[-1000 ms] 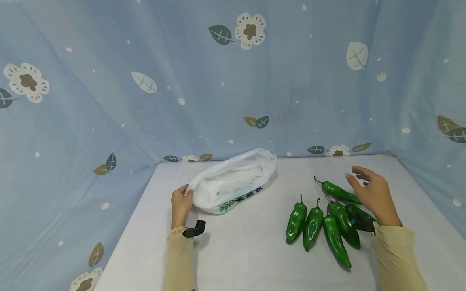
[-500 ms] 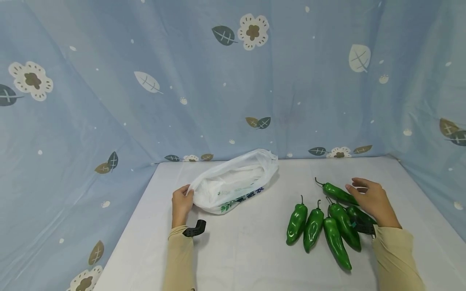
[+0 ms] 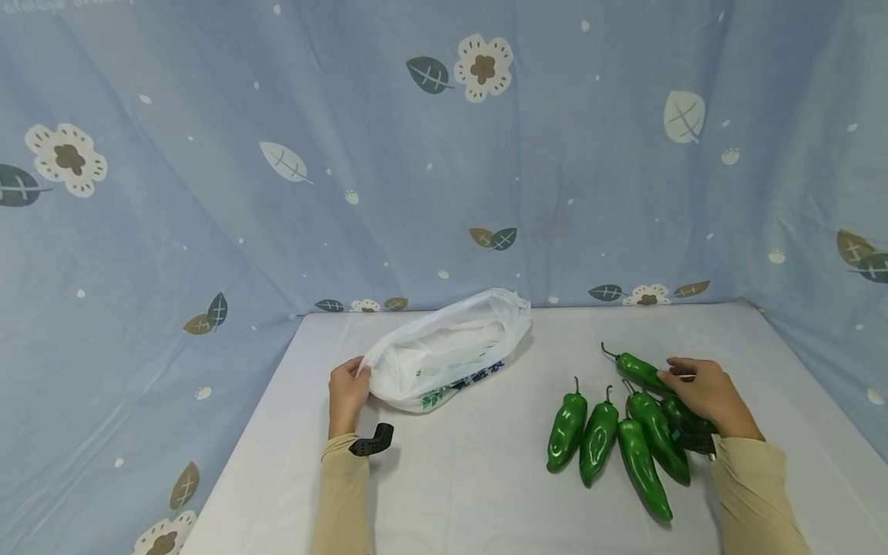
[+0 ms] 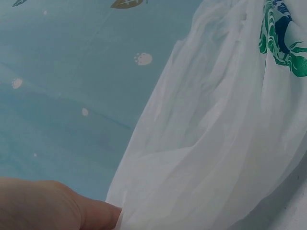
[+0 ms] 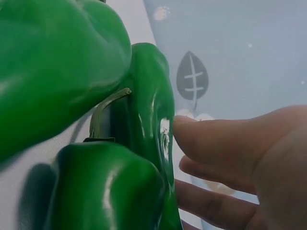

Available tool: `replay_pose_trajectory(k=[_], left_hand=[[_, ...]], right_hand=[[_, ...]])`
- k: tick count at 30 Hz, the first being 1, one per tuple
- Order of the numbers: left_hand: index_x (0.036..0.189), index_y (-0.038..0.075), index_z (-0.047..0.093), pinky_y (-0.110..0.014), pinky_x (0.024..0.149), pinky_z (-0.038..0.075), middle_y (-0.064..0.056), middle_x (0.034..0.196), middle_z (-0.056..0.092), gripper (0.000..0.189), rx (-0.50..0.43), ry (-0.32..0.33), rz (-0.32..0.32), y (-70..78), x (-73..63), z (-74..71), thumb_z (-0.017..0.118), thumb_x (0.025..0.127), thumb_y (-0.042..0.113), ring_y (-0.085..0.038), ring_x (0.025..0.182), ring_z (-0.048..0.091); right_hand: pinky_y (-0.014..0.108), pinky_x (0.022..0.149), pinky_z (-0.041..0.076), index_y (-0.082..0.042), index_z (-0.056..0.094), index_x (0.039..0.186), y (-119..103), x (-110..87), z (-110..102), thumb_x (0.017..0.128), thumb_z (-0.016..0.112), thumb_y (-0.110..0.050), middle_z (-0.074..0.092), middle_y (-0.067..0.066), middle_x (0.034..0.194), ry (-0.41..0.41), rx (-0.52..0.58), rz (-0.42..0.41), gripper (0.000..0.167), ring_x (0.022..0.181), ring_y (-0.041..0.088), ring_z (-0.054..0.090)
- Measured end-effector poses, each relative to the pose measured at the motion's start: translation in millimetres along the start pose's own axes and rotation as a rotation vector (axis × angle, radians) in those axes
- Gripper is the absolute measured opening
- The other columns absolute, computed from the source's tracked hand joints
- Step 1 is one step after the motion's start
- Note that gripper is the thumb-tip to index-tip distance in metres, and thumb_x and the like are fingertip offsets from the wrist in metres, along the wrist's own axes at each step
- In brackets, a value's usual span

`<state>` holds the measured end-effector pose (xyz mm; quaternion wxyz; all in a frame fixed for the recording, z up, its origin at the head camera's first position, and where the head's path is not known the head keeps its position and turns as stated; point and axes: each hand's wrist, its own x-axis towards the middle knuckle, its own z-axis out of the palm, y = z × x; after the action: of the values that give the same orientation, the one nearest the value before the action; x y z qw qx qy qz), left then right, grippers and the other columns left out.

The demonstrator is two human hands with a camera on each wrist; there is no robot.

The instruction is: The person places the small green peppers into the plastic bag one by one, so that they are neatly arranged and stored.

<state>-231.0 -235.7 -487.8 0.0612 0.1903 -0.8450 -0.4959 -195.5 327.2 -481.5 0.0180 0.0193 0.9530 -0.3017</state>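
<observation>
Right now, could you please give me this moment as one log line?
left hand: pinches bag at edge | right hand: thumb at farthest pepper, grip unclear | bag: mouth open | other peppers: on table

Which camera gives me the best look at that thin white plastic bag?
The head view: it shows nearly all of the thin white plastic bag, open mouth included, with the left hand holding its edge. The left wrist view shows only part, close up, cut off by the frame. The right wrist view shows none of it.
</observation>
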Motion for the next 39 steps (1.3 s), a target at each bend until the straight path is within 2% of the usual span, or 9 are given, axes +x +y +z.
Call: replay_pose_trajectory(k=[7, 16, 34, 39], left_hand=[[0.144, -0.008, 0.054, -0.048, 0.102, 0.056, -0.032, 0.142, 0.059, 0.044, -0.022, -0.004, -0.003, -0.2, -1.8, -0.2, 0.049, 0.105, 0.012, -0.042, 0.129, 0.061], [0.142, -0.008, 0.056, -0.049, 0.104, 0.055, -0.032, 0.138, 0.062, 0.043, -0.003, 0.014, 0.016, -1.2, -2.5, -0.1, 0.05, 0.104, 0.011, -0.042, 0.127, 0.063], [0.141, -0.009, 0.057, -0.051, 0.106, 0.053, -0.032, 0.139, 0.061, 0.043, -0.007, 0.02, 0.026, -2.5, -0.9, 0.4, 0.05, 0.104, 0.012, -0.043, 0.128, 0.062], [0.142, -0.009, 0.055, -0.05, 0.104, 0.054, -0.032, 0.14, 0.061, 0.044, -0.008, 0.015, 0.014, -2.7, -1.7, 0.7, 0.05, 0.104, 0.012, -0.042, 0.127, 0.063]], right_hand=[[0.063, 0.084, 0.057, 0.019, 0.05, 0.139, 0.0, -0.6, -1.2, 0.106, 0.058, -0.023, 0.058, 0.044, 0.129, -0.035, -0.01, 0.004, 0.054, 0.117, 0.062, 0.057], [0.064, 0.083, 0.056, 0.018, 0.054, 0.135, 3.1, -0.5, 1.7, 0.1, 0.063, -0.016, 0.062, 0.043, 0.123, -0.031, -0.021, -0.024, 0.049, 0.113, 0.061, 0.059], [0.059, 0.079, 0.059, 0.018, 0.058, 0.132, 4.2, -1.4, 1.5, 0.1, 0.064, -0.016, 0.064, 0.042, 0.12, -0.022, -0.005, -0.049, 0.047, 0.111, 0.06, 0.061], [0.057, 0.079, 0.06, 0.018, 0.06, 0.13, 4.0, -0.7, 1.1, 0.101, 0.064, -0.017, 0.062, 0.042, 0.125, -0.028, -0.002, -0.046, 0.046, 0.11, 0.059, 0.062]])
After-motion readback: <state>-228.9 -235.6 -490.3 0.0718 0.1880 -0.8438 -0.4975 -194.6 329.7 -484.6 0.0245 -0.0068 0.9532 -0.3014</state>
